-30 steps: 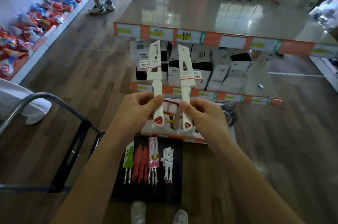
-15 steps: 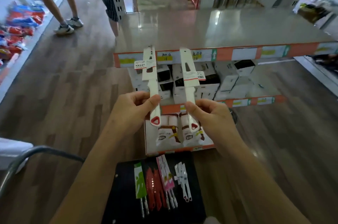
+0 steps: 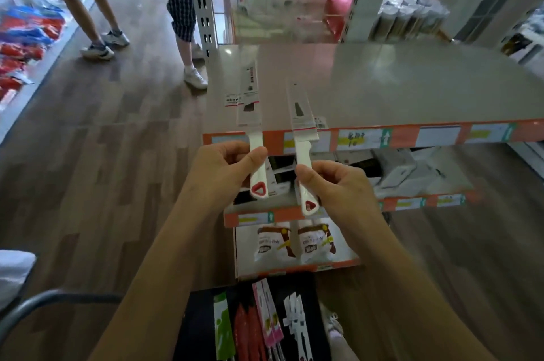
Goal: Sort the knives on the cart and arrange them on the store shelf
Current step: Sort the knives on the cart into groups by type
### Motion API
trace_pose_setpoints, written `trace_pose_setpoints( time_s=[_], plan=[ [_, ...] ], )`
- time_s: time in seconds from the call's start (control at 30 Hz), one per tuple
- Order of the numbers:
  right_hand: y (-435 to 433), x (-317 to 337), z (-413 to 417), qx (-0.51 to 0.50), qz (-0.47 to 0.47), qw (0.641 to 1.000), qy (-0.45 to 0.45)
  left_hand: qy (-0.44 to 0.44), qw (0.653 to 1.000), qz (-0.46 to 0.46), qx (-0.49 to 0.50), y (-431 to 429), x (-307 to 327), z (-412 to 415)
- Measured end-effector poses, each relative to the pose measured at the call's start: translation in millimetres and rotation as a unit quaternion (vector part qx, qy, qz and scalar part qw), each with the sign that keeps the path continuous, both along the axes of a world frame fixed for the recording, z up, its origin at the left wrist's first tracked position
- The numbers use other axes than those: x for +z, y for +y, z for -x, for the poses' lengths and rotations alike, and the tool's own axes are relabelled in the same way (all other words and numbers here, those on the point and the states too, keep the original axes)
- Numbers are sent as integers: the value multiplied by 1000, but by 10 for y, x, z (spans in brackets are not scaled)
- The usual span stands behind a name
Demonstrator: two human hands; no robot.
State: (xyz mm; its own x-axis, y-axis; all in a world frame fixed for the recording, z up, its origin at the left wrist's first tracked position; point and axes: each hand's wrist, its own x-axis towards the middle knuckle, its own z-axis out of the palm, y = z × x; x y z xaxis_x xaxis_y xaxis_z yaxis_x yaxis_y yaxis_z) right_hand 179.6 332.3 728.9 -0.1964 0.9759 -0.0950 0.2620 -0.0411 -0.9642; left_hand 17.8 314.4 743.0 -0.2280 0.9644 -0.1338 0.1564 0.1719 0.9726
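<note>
The aisle had a wood-pattern floor, with a grey store shelf (image 3: pixel 412 86) ahead whose near edge carried an orange strip of price labels (image 3: pixel 441 137). The left hand (image 3: pixel 223 172) pinched the white handle of a sleeved knife (image 3: pixel 249 107) between thumb and curled fingers, and the right hand (image 3: pixel 338 187) pinched the handle of a matching knife (image 3: pixel 303 134) the same way. Both knives pointed away from the person, side by side but apart, their packaged blades lying over the near left part of the shelf top and their red-tipped handle ends hanging out past its edge; whether the sleeves touched the surface could not be told. Below, near the person, the black cart deck (image 3: pixel 200 325) held four groups of knives in a row: green (image 3: pixel 223 328) on the left, then red (image 3: pixel 250 334), pink (image 3: pixel 269 313) and white (image 3: pixel 297 322). The cart's grey handle (image 3: pixel 44 301) curved at the near left. White boxes (image 3: pixel 412 172) sat on the lower shelf, and two people's legs (image 3: pixel 97 22) stood at the far left.
</note>
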Motion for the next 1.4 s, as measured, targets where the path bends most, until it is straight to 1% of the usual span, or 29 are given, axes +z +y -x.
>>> trace_pose_setpoints(
  time_s=[0.1,0.2,0.27,0.37,0.47,0.53,0.73,0.9,0.97,1.03,1.1,1.27,1.4],
  plan=[
    [331,18,68,10,4,1000,-11,2,1000,10,15,296,20,77],
    [702,73,164,4,24,1000,-2,-12,999,18,45,661,43,205],
    [911,92,228,2,39,999,-1,8,998,5,58,871,36,306],
    [1139,74,329,33,13,999,-24,43,998,-8,56,1118,-19,430],
    [1277,23,408,63,4,998,20,64,995,10,81,1291,-116,505],
    [1331,-6,446,71,-7,997,34,84,992,31,87,1370,-202,535],
    [1373,-66,446,117,-32,993,-5,88,990,66,90,1394,-260,564],
    [1387,-47,436,113,2,993,23,122,986,82,76,1367,-230,542],
    [1394,-37,432,112,17,993,33,151,982,86,76,1379,-228,537],
    [1406,-29,428,119,29,992,43,211,971,82,79,1387,-234,533],
    [1415,-34,425,124,37,990,50,248,962,74,87,1370,-246,529],
    [1416,-47,428,120,50,989,66,284,951,71,103,1293,-226,555],
    [1407,-35,437,120,44,991,48,291,950,63,94,1277,-224,573]
  ],
)
